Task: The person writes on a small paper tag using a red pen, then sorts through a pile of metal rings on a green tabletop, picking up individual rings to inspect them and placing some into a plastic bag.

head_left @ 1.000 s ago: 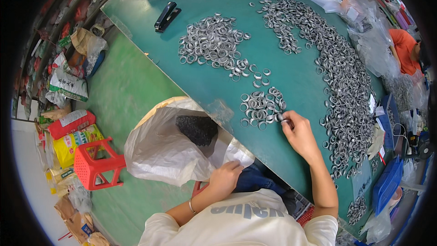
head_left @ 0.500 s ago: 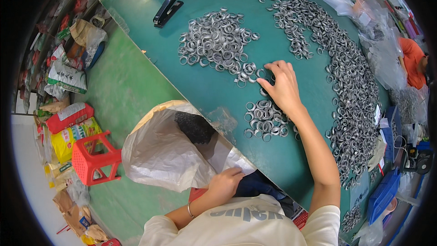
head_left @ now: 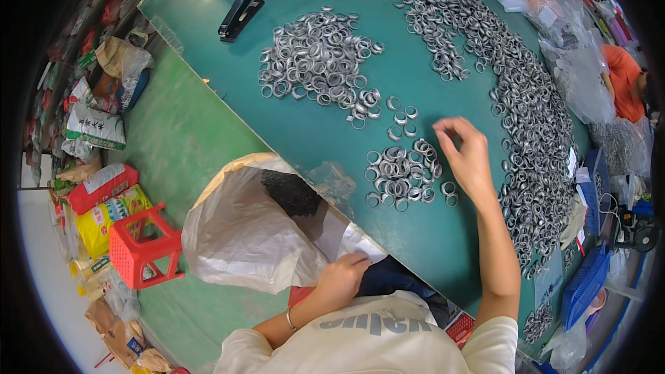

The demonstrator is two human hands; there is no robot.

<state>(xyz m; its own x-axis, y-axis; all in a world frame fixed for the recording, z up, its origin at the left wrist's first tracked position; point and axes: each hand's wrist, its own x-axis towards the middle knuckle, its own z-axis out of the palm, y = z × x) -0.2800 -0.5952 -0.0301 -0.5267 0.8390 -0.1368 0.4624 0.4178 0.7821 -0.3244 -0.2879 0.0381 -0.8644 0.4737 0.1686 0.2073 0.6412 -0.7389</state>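
My left hand (head_left: 344,277) is closed on the rim of a white woven sack (head_left: 256,242), holding it against the table edge. The sack's mouth gapes, and a dark mass of small pieces (head_left: 294,194) shows inside. My right hand (head_left: 467,156) is above the table with loosely curled fingers, a gap between thumb and forefinger and nothing visible between them. Just left of it lies a small cluster of grey metal rings (head_left: 402,170), with several loose rings (head_left: 402,118) behind. A larger heap of rings (head_left: 318,55) sits farther back to the left.
A long band of rings (head_left: 526,118) curves along the green table's (head_left: 291,128) right side. A black stapler (head_left: 240,15) lies at the back left. A red stool (head_left: 145,249) stands on the floor at left. Plastic bags (head_left: 575,76) and a person in orange (head_left: 622,83) are at right.
My right hand has drawn back to the right and nearer, away from the loose rings, which now stand apart from the larger heap. My left hand keeps its hold on the sack.
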